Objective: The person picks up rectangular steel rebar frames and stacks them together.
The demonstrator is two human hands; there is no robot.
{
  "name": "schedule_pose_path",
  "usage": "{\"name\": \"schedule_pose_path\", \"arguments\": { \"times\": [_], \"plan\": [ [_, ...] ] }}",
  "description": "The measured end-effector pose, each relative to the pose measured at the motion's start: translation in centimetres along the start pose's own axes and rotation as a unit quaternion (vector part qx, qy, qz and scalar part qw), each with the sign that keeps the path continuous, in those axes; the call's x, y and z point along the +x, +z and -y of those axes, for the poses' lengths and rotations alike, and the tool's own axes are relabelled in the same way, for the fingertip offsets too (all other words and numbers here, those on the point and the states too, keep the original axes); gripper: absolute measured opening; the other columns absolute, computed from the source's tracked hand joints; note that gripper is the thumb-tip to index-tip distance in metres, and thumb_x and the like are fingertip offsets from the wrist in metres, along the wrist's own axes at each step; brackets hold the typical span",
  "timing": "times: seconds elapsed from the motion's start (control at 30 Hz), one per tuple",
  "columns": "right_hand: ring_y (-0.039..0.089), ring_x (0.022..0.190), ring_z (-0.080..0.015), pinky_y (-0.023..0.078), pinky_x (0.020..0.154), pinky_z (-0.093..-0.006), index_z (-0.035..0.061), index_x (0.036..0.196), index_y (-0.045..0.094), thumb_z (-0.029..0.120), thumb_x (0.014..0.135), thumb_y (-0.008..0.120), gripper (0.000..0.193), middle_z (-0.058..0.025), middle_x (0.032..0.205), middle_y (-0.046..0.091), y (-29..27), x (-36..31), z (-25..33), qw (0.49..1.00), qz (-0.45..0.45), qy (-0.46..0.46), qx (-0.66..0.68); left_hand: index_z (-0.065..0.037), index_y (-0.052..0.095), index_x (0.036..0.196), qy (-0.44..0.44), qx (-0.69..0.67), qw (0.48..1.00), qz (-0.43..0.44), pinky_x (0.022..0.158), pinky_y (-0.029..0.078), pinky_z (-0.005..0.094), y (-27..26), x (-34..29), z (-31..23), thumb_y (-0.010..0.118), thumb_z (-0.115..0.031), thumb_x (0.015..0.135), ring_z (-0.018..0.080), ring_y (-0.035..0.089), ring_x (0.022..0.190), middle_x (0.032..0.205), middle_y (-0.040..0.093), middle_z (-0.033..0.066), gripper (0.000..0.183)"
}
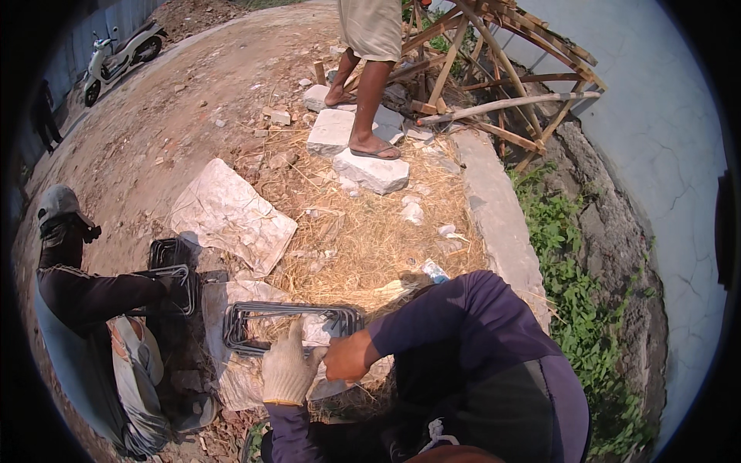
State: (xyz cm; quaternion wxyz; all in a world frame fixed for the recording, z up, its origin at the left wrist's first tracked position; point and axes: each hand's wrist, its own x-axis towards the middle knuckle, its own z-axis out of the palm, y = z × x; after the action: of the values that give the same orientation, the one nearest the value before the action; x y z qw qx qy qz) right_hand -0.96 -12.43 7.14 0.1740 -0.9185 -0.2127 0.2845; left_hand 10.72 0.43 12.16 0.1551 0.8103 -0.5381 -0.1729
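Your gloved left grip (289, 372) and bare right grip (348, 357) meet at the near edge of the wire frames (270, 308), above a pale sack (234, 380); I cannot tell if either is clamped on them. Uneven pressure could skew their stacking and pinch bare skin.

Stack of thin, grey, rectangular metal frames (292, 308), corners rounded, edges loosely aligned; long sides running left to right, near side partly hidden behind gloved left fingers (295, 336); right end just beyond bare right fingers (335, 366)
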Motion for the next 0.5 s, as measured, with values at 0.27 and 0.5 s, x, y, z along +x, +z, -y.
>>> {"name": "schedule_pose_path", "arguments": {
  "times": [0.27, 0.5],
  "plan": [
    [0.07, 0.095, -0.0361, 0.053, 0.081, -0.05, 0.0058, 0.1, 0.071, 0.033, 0.085, 0.071, 0.031, -0.0144, 0.092, 0.072, -1.2, -0.8, 0.6, 1.0, -0.004, -0.012, -0.014, -0.008, 0.048, 0.141, -0.002, 0.0, 1.0, -0.01, 0.075, 0.053, 0.0472, 0.0, -0.1, -0.1, 0.077, -0.04, 0.081, 0.0379, 0.068, 0.089, 0.096, 0.068, 0.0209, 0.074],
    [0.069, 0.097, -0.0358, 0.055, 0.083, -0.0469, 0.0076, 0.108, 0.072, 0.032, 0.085, 0.07, 0.034, -0.0142, 0.1, 0.072, -2.1, -0.2, 1.2, 0.998, 0.055, 0.026, -0.022, -0.004, 0.049, 0.14, 0.005, 0.03, 0.999, -0.029, 0.075, 0.054, 0.0467, 0.2, -0.2, 0.4, 0.077, -0.045, 0.08, 0.0368, 0.069, 0.088, 0.094, 0.068, 0.0204, 0.078]
  ]
}}
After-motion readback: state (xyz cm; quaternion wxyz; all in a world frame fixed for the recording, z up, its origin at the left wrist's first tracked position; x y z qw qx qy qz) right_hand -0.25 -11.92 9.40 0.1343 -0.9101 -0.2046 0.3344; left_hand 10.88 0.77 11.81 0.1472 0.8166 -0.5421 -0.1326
